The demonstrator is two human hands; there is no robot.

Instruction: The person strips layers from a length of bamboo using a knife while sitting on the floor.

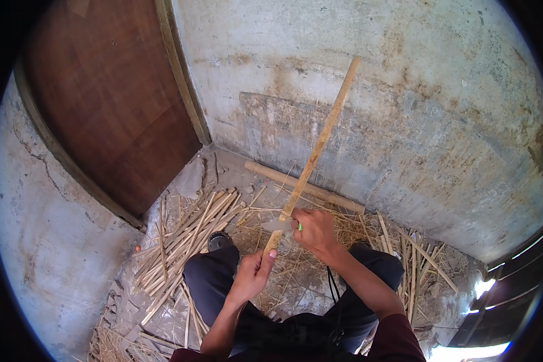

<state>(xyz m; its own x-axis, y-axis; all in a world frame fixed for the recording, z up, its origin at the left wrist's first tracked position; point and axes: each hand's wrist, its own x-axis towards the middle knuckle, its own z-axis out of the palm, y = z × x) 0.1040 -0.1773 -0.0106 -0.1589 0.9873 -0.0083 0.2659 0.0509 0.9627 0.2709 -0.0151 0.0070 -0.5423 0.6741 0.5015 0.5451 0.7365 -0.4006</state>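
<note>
A long flat bamboo strip (321, 140) slants up and away from between my knees, its far end raised in front of the wall. My left hand (252, 276) grips its near end, thumb along the top. My right hand (315, 230) is closed round the green handle of a knife (277, 225). The knife's blade lies across the strip a little beyond my left hand and points left. Most of the handle is hidden in my fingers.
Many thin split sticks (184, 241) lie piled on the left, with more sticks (413, 265) on the right. A round bamboo pole (304, 186) rests along the wall (440, 120). A brown door (111, 90) stands at the far left, a pale plastic bag (190, 179) beside it. Shavings litter the floor.
</note>
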